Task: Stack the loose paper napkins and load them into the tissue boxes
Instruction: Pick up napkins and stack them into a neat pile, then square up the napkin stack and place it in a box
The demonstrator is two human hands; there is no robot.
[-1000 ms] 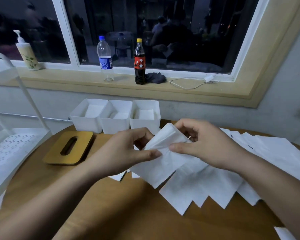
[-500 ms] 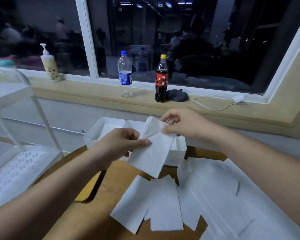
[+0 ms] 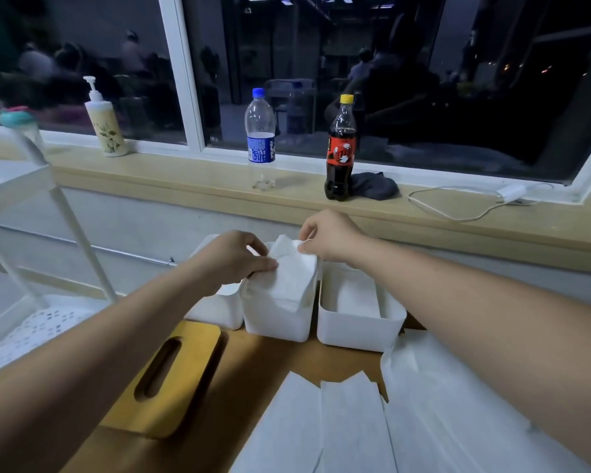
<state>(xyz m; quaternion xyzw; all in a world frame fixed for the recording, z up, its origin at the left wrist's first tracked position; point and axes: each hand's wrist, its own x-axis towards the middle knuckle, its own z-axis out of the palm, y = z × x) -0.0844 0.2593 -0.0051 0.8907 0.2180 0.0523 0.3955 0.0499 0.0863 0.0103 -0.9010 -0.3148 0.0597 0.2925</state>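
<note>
both grips pinch one folded napkin (image 3: 289,274) over the middle tissue box (image 3: 275,319): left hand (image 3: 234,257), right hand (image 3: 331,235).

Left hand (image 3: 234,256): bare, with the forearm bare to the frame edge.
Right hand (image 3: 331,235): bare, forearm likewise; perhaps a thin ring, too small to tell.

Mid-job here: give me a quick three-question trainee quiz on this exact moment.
1. True or false: the folded napkin is over the middle tissue box.
2. Which hand grips the napkin? A) left only B) right only C) both
3. Fill in: the wooden lid lies on the ____, left of the loose napkins.
Key: 1 true; 2 C, left hand and right hand; 3 table.
</note>
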